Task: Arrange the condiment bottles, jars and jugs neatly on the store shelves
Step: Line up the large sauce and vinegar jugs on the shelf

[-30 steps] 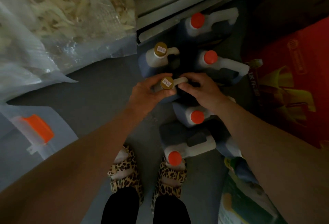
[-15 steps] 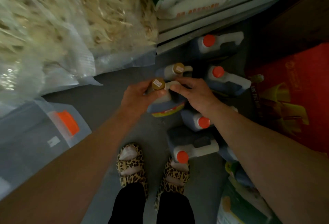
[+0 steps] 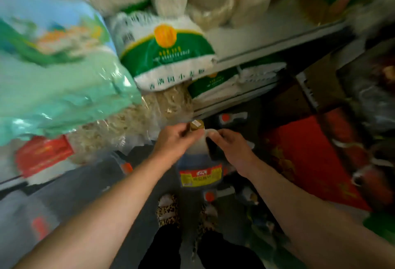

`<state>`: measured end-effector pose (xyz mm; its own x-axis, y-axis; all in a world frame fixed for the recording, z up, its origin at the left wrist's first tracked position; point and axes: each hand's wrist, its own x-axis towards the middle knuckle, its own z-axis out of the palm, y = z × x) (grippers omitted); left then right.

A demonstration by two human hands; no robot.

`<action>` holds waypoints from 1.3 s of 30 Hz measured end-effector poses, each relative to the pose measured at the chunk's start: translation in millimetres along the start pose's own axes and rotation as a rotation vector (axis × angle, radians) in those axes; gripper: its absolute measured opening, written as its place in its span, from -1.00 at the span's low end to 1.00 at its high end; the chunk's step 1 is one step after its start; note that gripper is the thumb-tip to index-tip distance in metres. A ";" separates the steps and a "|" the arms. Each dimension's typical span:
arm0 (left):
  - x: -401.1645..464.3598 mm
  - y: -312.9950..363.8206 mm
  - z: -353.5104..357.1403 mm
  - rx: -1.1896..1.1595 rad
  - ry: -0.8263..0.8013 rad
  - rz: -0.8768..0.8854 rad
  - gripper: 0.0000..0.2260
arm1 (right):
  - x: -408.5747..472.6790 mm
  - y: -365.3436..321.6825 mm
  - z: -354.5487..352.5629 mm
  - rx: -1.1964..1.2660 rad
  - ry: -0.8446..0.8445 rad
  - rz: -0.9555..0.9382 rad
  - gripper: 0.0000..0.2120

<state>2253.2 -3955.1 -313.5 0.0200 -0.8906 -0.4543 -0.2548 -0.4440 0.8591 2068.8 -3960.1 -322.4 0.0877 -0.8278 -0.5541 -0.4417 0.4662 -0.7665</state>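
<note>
Head view showed my left hand (image 3: 175,140) pinching the jug's (image 3: 199,168) neck and my right hand (image 3: 232,148) gripping its handle; it hung upright, below the far shelf (image 3: 277,43).

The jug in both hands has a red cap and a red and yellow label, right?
Not quite. In the head view the jug held by the left hand and right hand has a gold cap, not red. Its label is red and yellow.
</note>
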 end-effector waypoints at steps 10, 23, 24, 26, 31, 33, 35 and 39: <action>-69.2 261.2 -29.9 0.057 0.139 0.314 -0.67 | -91.2 -191.8 -116.6 0.311 0.157 -0.271 -0.43; -151.6 564.9 -72.4 0.104 0.490 0.827 -0.64 | -175.2 -469.0 -267.9 0.548 0.090 -0.795 -0.67; -151.5 584.5 -78.9 0.093 0.499 0.848 -0.65 | -175.3 -489.1 -274.9 0.544 0.092 -0.822 -0.67; -145.7 618.8 -90.4 0.061 0.510 0.870 -0.62 | -167.7 -524.1 -286.4 0.543 0.084 -0.861 -0.67; -94.6 657.5 -116.3 0.037 0.517 0.840 -0.57 | -111.6 -575.7 -292.4 0.566 0.060 -0.875 -0.65; -65.2 658.0 -125.2 0.055 0.545 0.811 -0.55 | -82.3 -585.2 -289.3 0.542 0.054 -0.881 -0.70; -35.8 657.3 -132.2 0.049 0.560 0.787 -0.55 | -53.5 -591.2 -287.7 0.521 0.060 -0.882 -0.70; 9.3 664.8 -138.3 0.076 0.543 0.778 -0.57 | -9.7 -597.7 -290.0 0.538 0.069 -0.862 -0.68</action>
<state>2217.7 -4272.2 286.0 0.2596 -0.8663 0.4267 -0.4478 0.2835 0.8480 2073.0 -4321.2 235.3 0.1272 -0.9564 0.2629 0.2096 -0.2332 -0.9496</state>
